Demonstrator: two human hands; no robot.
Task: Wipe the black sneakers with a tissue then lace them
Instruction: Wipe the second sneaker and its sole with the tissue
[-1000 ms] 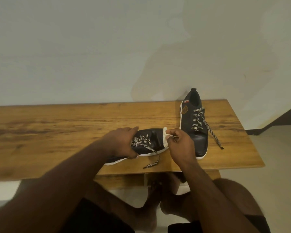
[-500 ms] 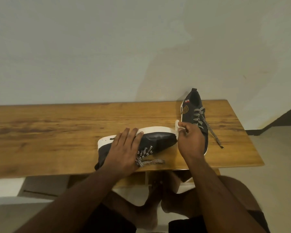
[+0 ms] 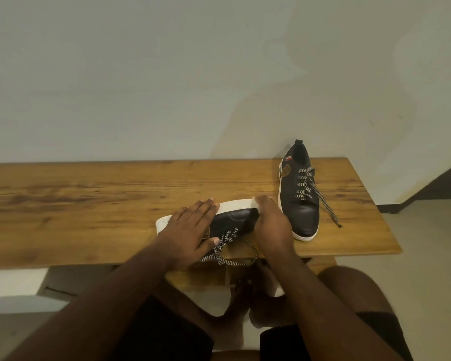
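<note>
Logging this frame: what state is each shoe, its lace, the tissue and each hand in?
Near sneaker: tipped on its side, white sole facing away, on the table.
Its lace: loose, trailing past the table edge.
Far sneaker: upright, laced, one end untied.
Left hand: flat on the near sneaker, steadying it.
Right hand: curled at the sole's toe end.
Tissue: hidden; cannot tell.

No legible text or numbers to be made out. Two marks are seen on the upright sneaker [image 3: 298,194]: a tan badge [image 3: 286,170] on its side and, just above it, a small red-and-white tag [image 3: 287,157], both too small to be read.
</note>
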